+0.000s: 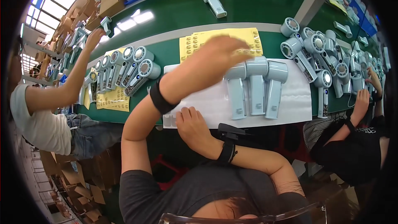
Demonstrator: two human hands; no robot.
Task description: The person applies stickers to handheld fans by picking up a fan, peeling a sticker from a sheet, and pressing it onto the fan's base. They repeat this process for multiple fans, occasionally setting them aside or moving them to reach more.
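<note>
My left hand (209,65), blurred, reaches rightward over the white sheet (197,112) with its fingers stretched out, and nothing shows in it. Below its fingertips three pale-blue, hairdryer-shaped handheld devices lie side by side: a left one (237,97), a middle one (256,93) and a right one (274,95). Their handles point toward me. My right hand (194,127) passes under the left arm and rests at the sheet's near left corner, fingers slightly apart. Beside its fingertips are small translucent pieces (169,120). Yellow label sheets (192,45) lie beyond, partly covered by my left hand.
More devices stand grouped at left (128,70) on yellow sheets and are heaped at right (315,43). A single device (214,4) lies on the far green surface (174,12). Co-workers' arms reach in at left (62,95) and right (358,108). A grey post (313,2) rises at back right.
</note>
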